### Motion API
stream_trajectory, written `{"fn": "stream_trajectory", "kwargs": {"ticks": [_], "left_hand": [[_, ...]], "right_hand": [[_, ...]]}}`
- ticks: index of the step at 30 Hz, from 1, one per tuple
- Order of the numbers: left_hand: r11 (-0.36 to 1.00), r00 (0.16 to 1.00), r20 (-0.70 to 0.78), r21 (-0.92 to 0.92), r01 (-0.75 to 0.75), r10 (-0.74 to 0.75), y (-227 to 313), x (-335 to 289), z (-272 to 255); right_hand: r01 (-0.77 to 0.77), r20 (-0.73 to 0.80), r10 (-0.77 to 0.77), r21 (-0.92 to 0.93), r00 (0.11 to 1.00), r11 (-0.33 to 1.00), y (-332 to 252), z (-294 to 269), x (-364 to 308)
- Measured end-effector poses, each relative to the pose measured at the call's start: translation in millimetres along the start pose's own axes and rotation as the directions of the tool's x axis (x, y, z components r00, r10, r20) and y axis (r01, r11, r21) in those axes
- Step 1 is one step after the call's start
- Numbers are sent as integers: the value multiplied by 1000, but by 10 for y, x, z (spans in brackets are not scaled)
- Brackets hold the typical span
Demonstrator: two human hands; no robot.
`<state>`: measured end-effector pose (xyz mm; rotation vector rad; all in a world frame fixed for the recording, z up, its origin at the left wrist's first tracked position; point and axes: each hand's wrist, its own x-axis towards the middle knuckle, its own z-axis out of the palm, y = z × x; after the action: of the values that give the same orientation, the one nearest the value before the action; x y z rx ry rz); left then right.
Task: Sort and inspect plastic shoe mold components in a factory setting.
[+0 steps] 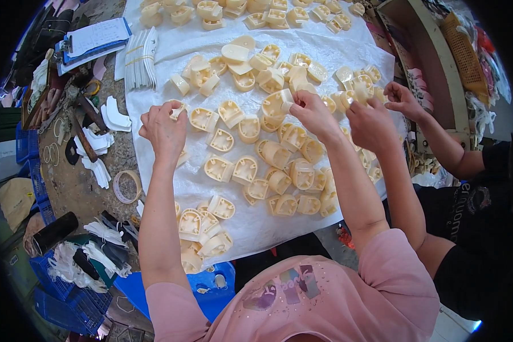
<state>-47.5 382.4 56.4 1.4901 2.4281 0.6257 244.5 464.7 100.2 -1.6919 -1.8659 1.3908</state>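
Across the white sheet (179, 48) in front of you, hollow cream pieces (218, 169) lie in loose groups; many show a ribbed inner side with small holes, others turn a smooth curved side or flat face upward. At the left of the main spread, your left hand (164, 128) pinches a small cream piece (177, 109), thumb and fingers drawn narrow around it; toward the middle, your right hand (313, 114) has its fingers bent and close together, and they seem to grip the edge of a larger cream piece (273, 104), though the hand hides part of the contact.

Beside you on the right, a co-worker reaches in too; the nearer hand (373, 123) is at a cluster by the sheet's right side, the farther hand (403, 101) just beyond it; you cannot tell from this view what either one holds.

As for progress, the work looks well short of done; one piece seems to be in each of your hands, while dozens lie about you in no clear order; a heap (190, 224) sits apart at the near left, and another group (211, 10) lines the far edge; either could be handled stock or waiting stock, and nothing visible tells you which; no filled container of these pieces shows, so what is complete cannot be counted.
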Motion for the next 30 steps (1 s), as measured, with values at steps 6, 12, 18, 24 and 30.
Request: {"fn": "stream_trajectory", "kwargs": {"ticks": [6,12,18,24,30], "left_hand": [[999,999,29,35,-17,16,61,-35,34],[991,992,-10,56,-123,124,232,79,132],[963,968,-49,131,-237,246,459,241,346],[925,958,-25,268,-269,285,453,418,492],[984,978,-109,64,-169,175,497,511,225]], "right_hand": [[-35,44,46,-208,998,977,280,22,113],[42,-207,-215,-619,954,785,275,187,-49],[-104,-7,109,-374,994,922,223,-7,4],[113,20,-114,-375,993,920,164,-74,-213],[89,12,-89,-231,996,969,289,-213,-501]]}}
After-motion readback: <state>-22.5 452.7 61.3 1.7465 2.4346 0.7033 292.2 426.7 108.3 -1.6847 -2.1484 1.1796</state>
